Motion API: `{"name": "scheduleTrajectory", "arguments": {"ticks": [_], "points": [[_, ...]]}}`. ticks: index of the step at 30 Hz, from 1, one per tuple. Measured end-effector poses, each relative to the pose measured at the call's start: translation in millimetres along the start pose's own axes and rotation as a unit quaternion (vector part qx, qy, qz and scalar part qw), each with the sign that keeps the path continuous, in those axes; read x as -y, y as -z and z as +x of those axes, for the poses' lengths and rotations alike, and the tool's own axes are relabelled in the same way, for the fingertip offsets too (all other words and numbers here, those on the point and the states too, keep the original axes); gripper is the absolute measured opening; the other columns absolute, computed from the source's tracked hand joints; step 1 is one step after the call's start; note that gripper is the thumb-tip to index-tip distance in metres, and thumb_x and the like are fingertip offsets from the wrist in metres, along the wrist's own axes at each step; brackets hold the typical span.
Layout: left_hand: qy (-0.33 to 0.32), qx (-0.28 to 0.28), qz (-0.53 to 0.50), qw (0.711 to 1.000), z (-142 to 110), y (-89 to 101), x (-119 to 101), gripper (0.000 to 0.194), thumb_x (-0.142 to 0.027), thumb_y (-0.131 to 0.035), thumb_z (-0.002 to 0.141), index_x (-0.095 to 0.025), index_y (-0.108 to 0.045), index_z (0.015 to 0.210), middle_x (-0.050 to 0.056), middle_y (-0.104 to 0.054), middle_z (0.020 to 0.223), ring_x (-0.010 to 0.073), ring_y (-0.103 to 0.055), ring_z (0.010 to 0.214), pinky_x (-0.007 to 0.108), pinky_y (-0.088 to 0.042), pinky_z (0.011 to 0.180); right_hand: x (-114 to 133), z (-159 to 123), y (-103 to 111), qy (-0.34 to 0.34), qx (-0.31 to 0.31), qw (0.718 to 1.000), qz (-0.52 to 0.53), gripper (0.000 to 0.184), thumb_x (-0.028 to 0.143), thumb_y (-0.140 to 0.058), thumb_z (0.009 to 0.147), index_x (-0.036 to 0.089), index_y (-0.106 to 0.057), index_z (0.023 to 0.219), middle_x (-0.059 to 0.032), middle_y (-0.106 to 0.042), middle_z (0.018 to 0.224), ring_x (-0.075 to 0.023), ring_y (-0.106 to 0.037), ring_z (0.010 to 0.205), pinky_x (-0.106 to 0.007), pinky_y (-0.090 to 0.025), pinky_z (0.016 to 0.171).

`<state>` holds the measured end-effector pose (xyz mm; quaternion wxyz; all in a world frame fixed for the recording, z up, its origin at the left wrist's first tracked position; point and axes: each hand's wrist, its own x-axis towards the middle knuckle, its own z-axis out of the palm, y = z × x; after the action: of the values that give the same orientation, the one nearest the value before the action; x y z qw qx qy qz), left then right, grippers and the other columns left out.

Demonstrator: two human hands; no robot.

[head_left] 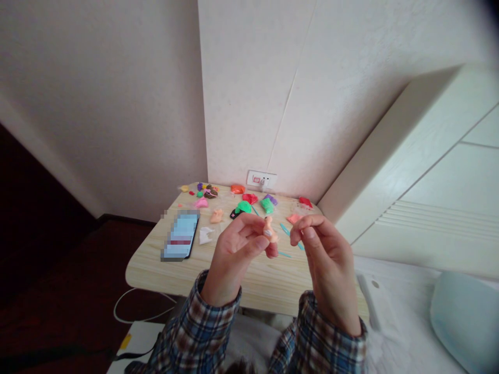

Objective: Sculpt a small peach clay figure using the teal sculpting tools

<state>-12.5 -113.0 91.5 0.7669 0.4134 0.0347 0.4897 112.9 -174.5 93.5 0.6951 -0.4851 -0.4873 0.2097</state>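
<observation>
Between the thumb and fingers of my left hand point(236, 245) is a small peach-coloured clay figure point(269, 230), held upright above the table. It has a rounded top with a dark spot and a pale patch on its side. To its right, apart from it, my right hand point(328, 253) has thumb and fingertips pinched together. Whatever may be in that pinch is too small to make out. Teal modelling tools point(286, 229) lie on the table below and behind the hands, partly covered by the right fingers.
On the wooden table point(156, 272) lie a phone point(181, 236), white clay point(205, 235), peach clay point(217, 216), green clay point(267, 205), red clay point(250, 198) and several other coloured lumps. A wall socket point(262, 179) sits behind; a bed point(413, 311) stands at right.
</observation>
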Motion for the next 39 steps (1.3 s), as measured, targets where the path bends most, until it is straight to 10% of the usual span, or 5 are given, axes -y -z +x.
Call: {"name": "scheduleTrajectory", "arguments": {"ticks": [12, 39], "points": [[-0.011, -0.006, 0.017, 1.0, 2, 5.6, 1, 0.02, -0.029, -0.076, 0.072, -0.016, -0.064, 0.083, -0.003, -0.059, 0.069, 0.008, -0.057, 0.059, 0.019, -0.049, 0.055, -22, 10, 2, -0.165, -0.033, 0.968, 0.187, 0.015, 0.031, -0.068, 0.078, 0.019, -0.061, 0.074, 0.001, -0.063, 0.077, -0.0072, -0.058, 0.067, -0.015, -0.045, 0.056], [-0.005, -0.029, 0.024, 0.999, 1, 4.6, -2, 0.021, -0.027, -0.077, 0.07, -0.017, -0.063, 0.082, -0.003, -0.06, 0.069, 0.0079, -0.056, 0.059, 0.019, -0.048, 0.055, -22, 8, 2, -0.096, -0.019, 0.979, 0.179, 0.018, 0.036, -0.071, 0.075, 0.022, -0.063, 0.069, 0.0041, -0.052, 0.06, -0.0087, -0.046, 0.055, -0.023, -0.044, 0.057]]}}
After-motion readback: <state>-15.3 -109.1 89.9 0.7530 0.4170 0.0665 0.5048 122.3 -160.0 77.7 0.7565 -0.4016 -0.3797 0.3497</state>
